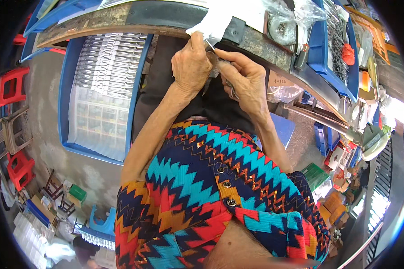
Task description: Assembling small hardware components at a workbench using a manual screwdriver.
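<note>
At the bench's near edge my two hands are close together. My left hand (pixel 191 66) is closed, with its fingers round a slim shiny metal piece (pixel 209 44); its far end lies by a white cloth (pixel 215 23). To its right my right hand (pixel 245 78) pinches with thumb and index finger at the same spot. Its other fingers are curled round a silvery thing (pixel 233 91), mostly hidden by the hand, whose kind I cannot make out. The white cloth hangs over the bench edge just beyond my fingertips.
Left of my arm, a blue tray (pixel 63 114) bears rows of slim metal pieces (pixel 105 62) and clear plastic sheeting. The worn bench (pixel 161 30) curves across the top. On it at right stand a blue bin (pixel 318 51) and a dark-handled tool (pixel 302 57). Red stools (pixel 13 85) stand far left.
</note>
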The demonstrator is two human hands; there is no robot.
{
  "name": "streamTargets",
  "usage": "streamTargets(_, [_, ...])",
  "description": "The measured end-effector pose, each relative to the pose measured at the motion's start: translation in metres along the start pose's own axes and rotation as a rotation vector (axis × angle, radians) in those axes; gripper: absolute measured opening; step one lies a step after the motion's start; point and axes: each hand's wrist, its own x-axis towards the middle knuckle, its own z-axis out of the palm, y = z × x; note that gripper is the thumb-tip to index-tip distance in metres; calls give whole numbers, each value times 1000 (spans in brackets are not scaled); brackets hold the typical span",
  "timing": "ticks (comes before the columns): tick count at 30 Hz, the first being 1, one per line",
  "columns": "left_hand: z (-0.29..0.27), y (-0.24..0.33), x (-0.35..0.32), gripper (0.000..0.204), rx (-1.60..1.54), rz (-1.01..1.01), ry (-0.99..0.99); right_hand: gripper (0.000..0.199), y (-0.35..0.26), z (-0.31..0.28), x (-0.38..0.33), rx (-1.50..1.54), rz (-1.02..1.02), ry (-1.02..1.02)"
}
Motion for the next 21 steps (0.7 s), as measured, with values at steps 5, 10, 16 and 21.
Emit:
streamTargets(5, [4, -2, -2, 25, 18, 5, 34, 25, -6, 1, 1, 310, 202, -4])
streamTargets(10, [8, 1, 1, 22, 43, 14, 67, 31, 14, -19, 11, 799, 362, -257])
streamTargets(16, [4, -5, 0, 20, 18, -5, 30, 34, 22, -9, 12, 991, 349, -364])
streamTargets(21, [-5, -5, 2, 12, -166, -93, -105, 33, 23, -14, -1, 662, 151, -240])
